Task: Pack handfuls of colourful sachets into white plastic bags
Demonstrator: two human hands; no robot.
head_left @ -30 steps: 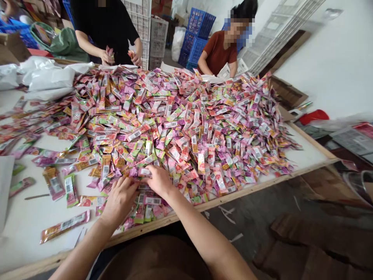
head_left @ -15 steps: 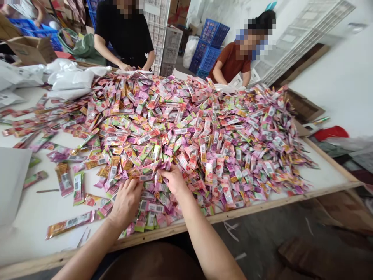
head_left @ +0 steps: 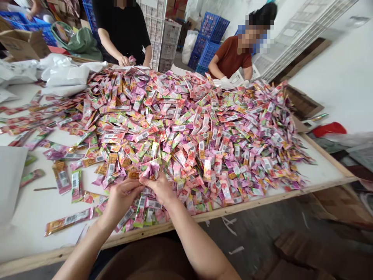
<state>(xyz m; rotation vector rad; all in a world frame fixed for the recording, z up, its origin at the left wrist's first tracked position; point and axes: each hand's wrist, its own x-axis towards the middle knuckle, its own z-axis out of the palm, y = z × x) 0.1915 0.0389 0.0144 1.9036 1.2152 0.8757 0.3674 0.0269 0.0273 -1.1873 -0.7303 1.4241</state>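
A broad heap of stick sachets in pink, purple, green and orange wrappers covers the table. Above its near edge my right hand is closed on a small bunch of purple and pink stick sachets, gripped between thumb and fingers. My left hand is just to the left, its fingertips pinched together beside the right thumb. Whatever those left fingers hold, if anything, is hidden. More sachets lie under both hands. A single orange-and-pink stick sachet rests on the white tabletop at the left front.
White plastic bags are piled at the far left, and a white sheet lies nearer. Across the table stand a person in black and a person in rust-brown handling white bags. A wooden rim edges the table. Blue crates stand behind.
My hands have come together, the right moving left with the purple sachets, now turned more upright. The person in black has raised a hand with something pinkish in it.
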